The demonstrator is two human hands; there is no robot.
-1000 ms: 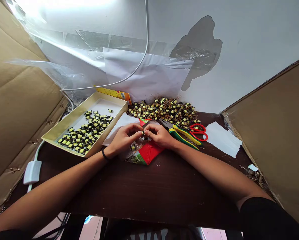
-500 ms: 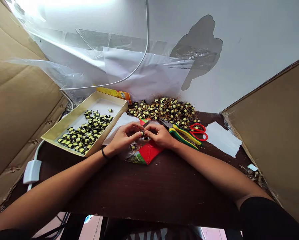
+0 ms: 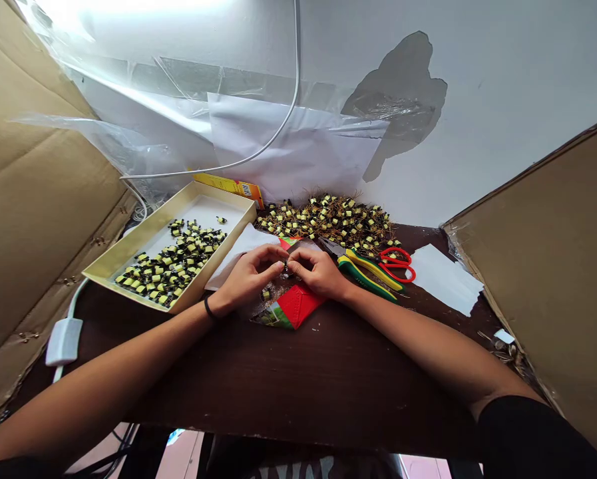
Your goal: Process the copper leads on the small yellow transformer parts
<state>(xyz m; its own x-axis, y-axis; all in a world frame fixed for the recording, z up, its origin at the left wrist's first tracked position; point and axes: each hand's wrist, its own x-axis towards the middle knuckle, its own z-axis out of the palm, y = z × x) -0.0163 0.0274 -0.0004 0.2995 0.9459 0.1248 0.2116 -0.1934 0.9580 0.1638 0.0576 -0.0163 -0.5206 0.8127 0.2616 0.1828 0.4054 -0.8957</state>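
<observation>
In the frame's centre, the left hand (image 3: pixel 251 276) and the right hand (image 3: pixel 318 271) are together pinching one small component (image 3: pixel 285 267) above the red wrapper (image 3: pixel 298 303). The tray (image 3: pixel 203 209) at middle left is holding many such pieces, and a big pile (image 3: pixel 328 216) is lying behind.

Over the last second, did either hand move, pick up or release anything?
No visible change. The left hand and right hand stay together, pinching the same small black-and-yellow component above the red wrapper. The cream cardboard tray, yellow-green-handled pliers and red-handled scissors lie as before.
</observation>
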